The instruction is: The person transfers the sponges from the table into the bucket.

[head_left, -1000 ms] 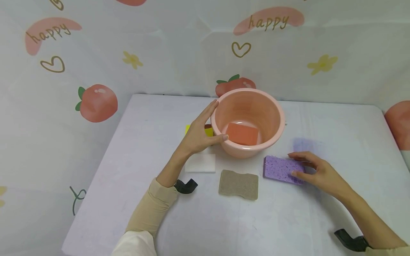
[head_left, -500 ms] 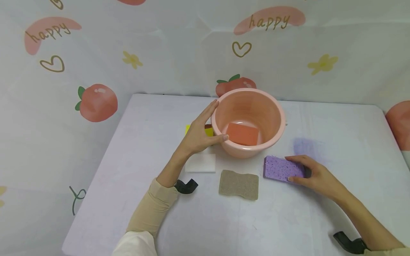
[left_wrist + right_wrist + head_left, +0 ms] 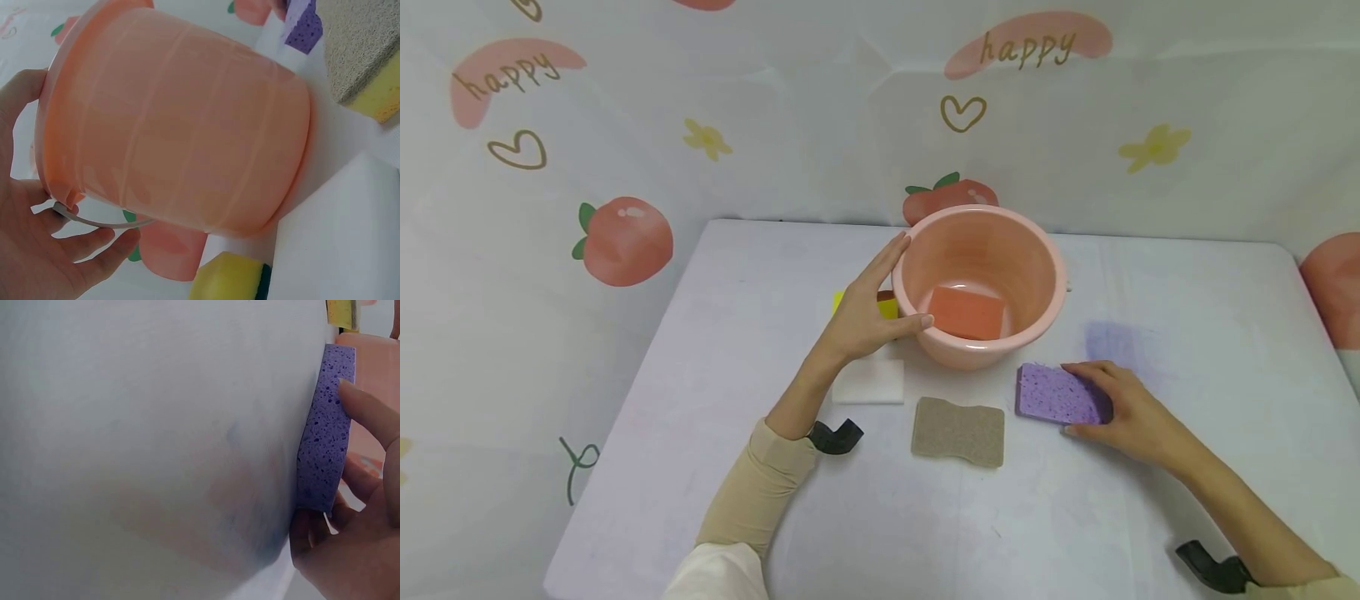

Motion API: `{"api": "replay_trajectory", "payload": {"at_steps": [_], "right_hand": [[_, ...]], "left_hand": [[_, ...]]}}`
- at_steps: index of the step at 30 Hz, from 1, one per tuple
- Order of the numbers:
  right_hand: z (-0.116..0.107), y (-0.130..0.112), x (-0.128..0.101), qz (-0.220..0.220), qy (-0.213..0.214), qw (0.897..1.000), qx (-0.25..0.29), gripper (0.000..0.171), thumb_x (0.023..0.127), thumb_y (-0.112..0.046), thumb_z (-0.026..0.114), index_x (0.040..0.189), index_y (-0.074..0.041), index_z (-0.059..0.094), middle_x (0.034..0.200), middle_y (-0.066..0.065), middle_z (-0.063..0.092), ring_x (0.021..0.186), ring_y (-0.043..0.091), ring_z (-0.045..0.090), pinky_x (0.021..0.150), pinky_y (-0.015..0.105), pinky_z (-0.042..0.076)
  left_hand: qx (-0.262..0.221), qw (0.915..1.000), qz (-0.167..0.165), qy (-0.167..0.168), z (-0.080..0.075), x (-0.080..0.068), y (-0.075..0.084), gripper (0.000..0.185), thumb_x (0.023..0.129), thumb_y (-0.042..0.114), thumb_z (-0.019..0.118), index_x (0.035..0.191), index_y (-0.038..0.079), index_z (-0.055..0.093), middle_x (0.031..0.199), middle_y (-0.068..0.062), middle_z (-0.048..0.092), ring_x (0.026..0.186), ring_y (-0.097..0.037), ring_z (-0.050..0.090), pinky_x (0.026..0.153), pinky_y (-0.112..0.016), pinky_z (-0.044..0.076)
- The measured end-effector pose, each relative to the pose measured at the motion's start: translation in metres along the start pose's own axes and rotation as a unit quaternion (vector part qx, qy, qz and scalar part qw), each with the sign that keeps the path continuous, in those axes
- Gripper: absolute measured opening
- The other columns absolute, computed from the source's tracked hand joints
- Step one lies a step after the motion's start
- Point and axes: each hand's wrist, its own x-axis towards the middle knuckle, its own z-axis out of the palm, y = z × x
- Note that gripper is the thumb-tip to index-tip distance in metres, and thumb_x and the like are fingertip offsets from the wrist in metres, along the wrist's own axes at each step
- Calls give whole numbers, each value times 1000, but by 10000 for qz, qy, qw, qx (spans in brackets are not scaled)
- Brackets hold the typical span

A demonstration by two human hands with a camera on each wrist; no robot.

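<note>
My left hand [image 3: 865, 321] holds the rim of a pink plastic bucket [image 3: 970, 357], thumb over the near edge and fingers along its outer left side. In the left wrist view, the bucket's thin wire handle [image 3: 106, 224] hangs beside those fingers. An orange rectangular sponge [image 3: 966, 313] lies inside, on the bottom. Right of the bucket, my right hand [image 3: 1123, 412] grips the right end of a purple porous sponge [image 3: 1056, 395], thumb at the near edge and fingers at the far edge. The right wrist view shows the purple sponge [image 3: 328, 431] flat against the table, some fingertips hidden.
In front of the bucket lies a wavy-edged grey-brown scouring sponge [image 3: 958, 432] with a yellow underside. A white sponge block [image 3: 868, 383] and a yellow sponge [image 3: 889, 309] are partly behind my left hand. A purple stain [image 3: 1111, 343] marks the white tabletop [image 3: 1225, 333].
My right hand has moved left onto the purple sponge, its thumb shifting from the top to the near edge. My left hand and the bucket stay in place.
</note>
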Motion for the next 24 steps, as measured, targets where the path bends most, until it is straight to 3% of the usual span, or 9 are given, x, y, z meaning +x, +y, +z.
{"api": "replay_trajectory", "payload": {"at_steps": [10,14,18,24], "right_hand": [[-4,-5,2,332,-69,9994,7,71,68,-22,92,130,-6,60,122,18,57,113,39,52,91,57,42],[-9,-9,2,382,4,9993,54,71,69,-23,92,131,-7,59,122,15,57,112,34,53,94,32,42],[-13,-11,1,254,158,9995,84,73,68,-21,92,132,-9,59,120,12,59,109,25,52,85,7,31],[-19,-12,1,178,319,9989,295,75,70,-18,91,136,-10,58,121,8,58,104,-2,46,83,3,34]], "left_hand": [[-68,10000,-4,3,0,0,0,100,79,33,82,159,23,23,162,17,18,141,-5,31,100,-32,50],[-78,10000,-16,1,1,0,0,100,79,33,82,159,23,23,162,17,18,141,-5,31,99,-31,50],[-69,10000,-2,6,1,0,0,100,79,31,82,159,22,23,163,16,18,141,-5,31,99,-30,50],[-60,10000,29,10,0,0,0,100,79,31,82,159,23,23,162,17,19,141,-5,31,99,-31,50]]}}
